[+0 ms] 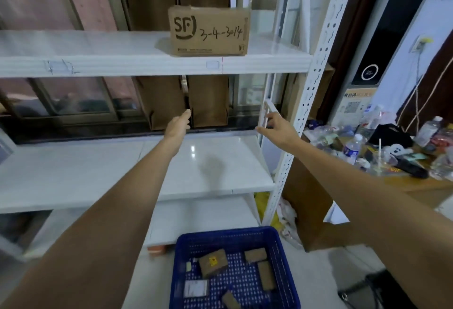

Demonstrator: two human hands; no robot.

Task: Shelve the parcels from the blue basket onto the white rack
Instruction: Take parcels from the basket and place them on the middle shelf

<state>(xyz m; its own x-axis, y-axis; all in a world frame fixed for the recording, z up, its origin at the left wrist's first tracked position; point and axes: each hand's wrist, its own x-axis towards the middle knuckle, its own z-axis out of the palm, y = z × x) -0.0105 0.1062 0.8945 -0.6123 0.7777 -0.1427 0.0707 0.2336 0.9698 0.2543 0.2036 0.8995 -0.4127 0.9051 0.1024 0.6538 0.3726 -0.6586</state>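
I see my left hand (178,125) and right hand (278,126) with fingers straight, holding nothing, above the bare middle shelf (98,174) of the white rack (316,68). The SF carton (209,32) stands near the upper shelf's front edge. Small parcels (212,262) lie in the blue basket (179,254) below.

One cardboard box (209,31) sits on the white rack (157,63). The blue basket (234,235) holds about six parcels (212,262), though the smallest is hard to make out. Two hands (177,125) show.
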